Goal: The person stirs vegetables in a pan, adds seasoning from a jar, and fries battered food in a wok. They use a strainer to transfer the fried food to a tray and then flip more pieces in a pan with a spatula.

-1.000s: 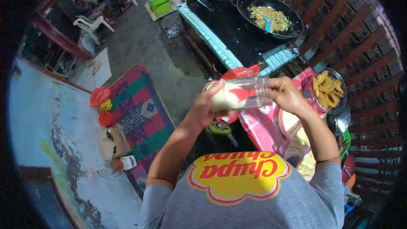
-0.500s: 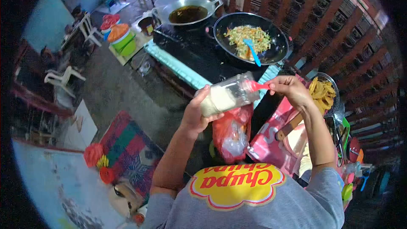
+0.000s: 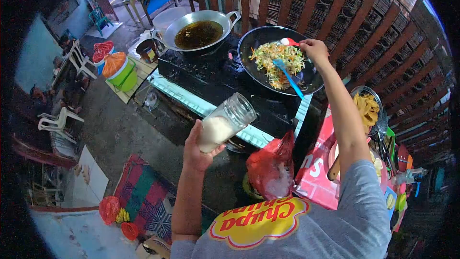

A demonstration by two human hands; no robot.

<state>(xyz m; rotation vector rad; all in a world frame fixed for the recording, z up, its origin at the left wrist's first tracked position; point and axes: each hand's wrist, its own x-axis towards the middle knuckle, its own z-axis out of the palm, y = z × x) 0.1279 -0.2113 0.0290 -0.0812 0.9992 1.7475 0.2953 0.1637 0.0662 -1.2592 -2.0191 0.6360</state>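
Observation:
My left hand (image 3: 195, 152) is wrapped round a clear jar (image 3: 229, 121), tilted with its open mouth up and to the right. White powder or grains fill its lower part. My right hand (image 3: 314, 52) pinches the handle of a small red spoon (image 3: 293, 42), whose bowl carries something white. That spoon is over the far side of a black wok (image 3: 312, 77). Shredded vegetables (image 3: 268, 57), pale green with orange bits, lie in the wok. A blue spatula (image 3: 289, 79) rests among them, its handle leaning on the near rim.
A metal wok of dark oil (image 3: 199, 34) stands left on the black stove (image 3: 191, 74). A red plastic bag (image 3: 273, 163) is in front of me. To the right are a bowl of yellow fried pieces (image 3: 366, 110) and a pink box (image 3: 318, 172). A slatted fence (image 3: 316, 5) stands behind.
My right hand has moved from the jar's mouth up and away to over the wok, with the red spoon. The jar in my left hand has come lower and tilts more upright.

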